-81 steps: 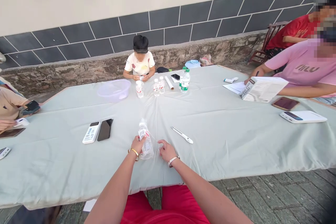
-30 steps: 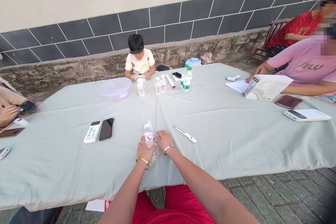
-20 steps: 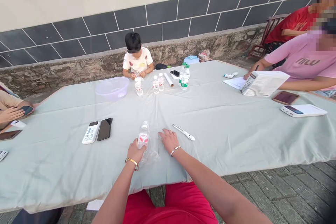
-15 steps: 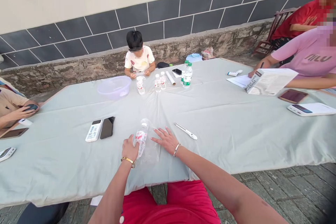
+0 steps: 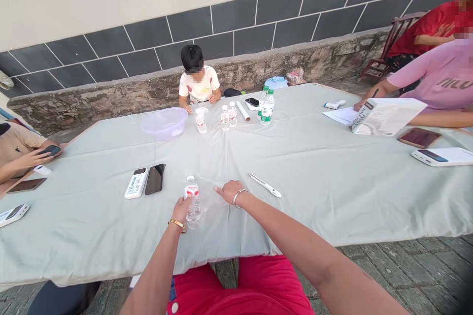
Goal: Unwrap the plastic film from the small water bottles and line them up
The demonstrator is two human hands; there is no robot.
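Observation:
My left hand (image 5: 181, 210) is wrapped round the side of a clear plastic water bottle (image 5: 192, 204) with a white cap and a red and white label. The bottle is on or just above the cloth; I cannot tell which. Beside it spreads a thin, crumpled sheet of clear plastic film (image 5: 210, 191), faint against the cloth. My right hand (image 5: 229, 192) has its fingers curled in at the film's right edge, thumb side toward the bottle. To the right of that hand lies a white pen (image 5: 264, 185).
A cloth-covered table (image 5: 314, 182) spans the view. Left of the bottle lie a white power bank (image 5: 136, 183) and a dark phone (image 5: 155, 179). Farther back are a purple basin (image 5: 165, 123), several bottles (image 5: 266, 108) and a white roll (image 5: 243, 111). People sit around, one behind a white box (image 5: 386, 117).
My right hand has gone from spread flat on the film to curled fingers, shifting slightly left. The bottle, held in my left hand, is now more upright and a little nearer me.

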